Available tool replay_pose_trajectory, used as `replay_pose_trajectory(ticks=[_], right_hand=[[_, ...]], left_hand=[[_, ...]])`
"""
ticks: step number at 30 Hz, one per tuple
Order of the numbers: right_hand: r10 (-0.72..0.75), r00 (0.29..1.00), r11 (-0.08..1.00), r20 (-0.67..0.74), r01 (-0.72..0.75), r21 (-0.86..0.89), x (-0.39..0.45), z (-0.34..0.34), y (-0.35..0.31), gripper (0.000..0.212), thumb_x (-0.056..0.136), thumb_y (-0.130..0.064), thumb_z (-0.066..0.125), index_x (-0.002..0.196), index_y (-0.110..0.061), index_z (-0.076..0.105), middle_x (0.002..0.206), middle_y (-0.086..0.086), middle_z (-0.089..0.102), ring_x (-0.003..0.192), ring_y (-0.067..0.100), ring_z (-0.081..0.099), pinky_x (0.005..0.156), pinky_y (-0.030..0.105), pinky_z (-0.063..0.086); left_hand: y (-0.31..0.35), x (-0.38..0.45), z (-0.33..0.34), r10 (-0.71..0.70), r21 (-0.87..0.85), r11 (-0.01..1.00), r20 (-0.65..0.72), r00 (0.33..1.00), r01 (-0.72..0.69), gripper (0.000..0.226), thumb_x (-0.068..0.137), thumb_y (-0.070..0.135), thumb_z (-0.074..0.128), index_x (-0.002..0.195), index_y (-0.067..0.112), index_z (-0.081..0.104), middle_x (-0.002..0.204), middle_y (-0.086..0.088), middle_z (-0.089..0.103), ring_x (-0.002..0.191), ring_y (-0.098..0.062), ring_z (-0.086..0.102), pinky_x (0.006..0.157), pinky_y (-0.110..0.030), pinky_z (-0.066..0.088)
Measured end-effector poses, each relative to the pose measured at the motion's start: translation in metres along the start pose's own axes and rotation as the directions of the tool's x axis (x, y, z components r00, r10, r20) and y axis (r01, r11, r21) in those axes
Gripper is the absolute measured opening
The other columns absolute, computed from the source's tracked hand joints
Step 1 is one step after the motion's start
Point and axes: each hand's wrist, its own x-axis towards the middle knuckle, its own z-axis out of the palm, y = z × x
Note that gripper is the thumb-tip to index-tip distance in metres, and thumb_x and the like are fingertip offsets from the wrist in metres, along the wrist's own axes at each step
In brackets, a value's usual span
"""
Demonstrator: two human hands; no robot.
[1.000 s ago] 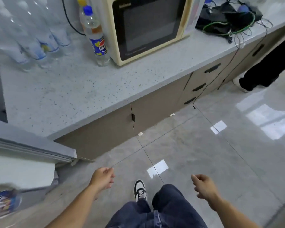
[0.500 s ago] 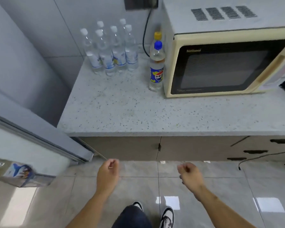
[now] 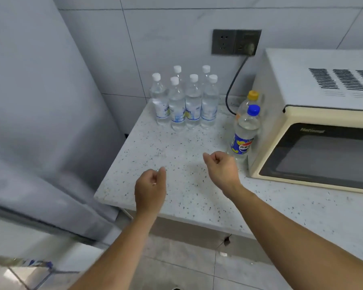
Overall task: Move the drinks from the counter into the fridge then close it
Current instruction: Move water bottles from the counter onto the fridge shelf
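Drinks wait on the surface (image 3: pixel 147 160) ahead: nearest is the blue-capped soda bottle (image 3: pixel 244 135), standing upright just beside the microwave (image 3: pixel 314 130), with a yellow-capped bottle (image 3: pixel 252 97) right behind it, mostly hidden. Farther back, near the wall, 6 white-capped water bottles (image 3: pixel 184 101) stand upright in a tight cluster. The fridge (image 3: pixel 40 122) fills the left edge, its door open.

Both hands hover over the front of the surface, touching nothing. The left hand (image 3: pixel 150 188) has its fingers loosely curled and holds nothing. The right hand (image 3: pixel 222 168) is likewise loosely curled and empty, just short of the soda bottle's base.

The step in hand looks like a reach for the next drinks. To do it well, the right hand should open wide and wrap the soda bottle around its labelled middle, lifting straight up so it does not knock the yellow-capped bottle behind or scrape the microwave. The left hand has farther to go; it should take an outer water bottle at the front of the cluster rather than push into the middle and topple the neighbours.
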Motion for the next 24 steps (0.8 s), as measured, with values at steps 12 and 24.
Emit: replay_pose_trajectory(ticks=[12,24], right_hand=[[-0.150,0.987,0.988,-0.054,0.149,-0.039,0.159,0.022,-0.092,0.032,0.092,-0.033,0.064,0.121,-0.032,0.050,0.085,-0.005,0.058,0.076,0.013,0.059,0.068,0.029,0.047],[-0.273,0.924,0.689,0.268,0.382,-0.616,0.252,0.032,-0.144,0.058,0.093,-0.011,0.059,0.146,-0.021,0.037,0.151,0.010,0.029,0.112,0.031,0.061,0.081,0.034,0.048]], left_hand=[[0.083,0.146,0.078,0.023,-0.036,0.999,-0.148,0.989,-0.029,0.037,0.091,0.024,0.061,0.127,0.027,0.052,0.121,0.008,0.054,0.097,-0.011,0.058,0.073,-0.020,0.046],[0.125,0.267,0.097,0.333,0.603,0.698,0.203,0.921,-0.386,0.058,0.094,0.018,0.058,0.148,0.020,0.036,0.148,-0.004,0.034,0.122,-0.034,0.044,0.086,-0.040,0.042]])
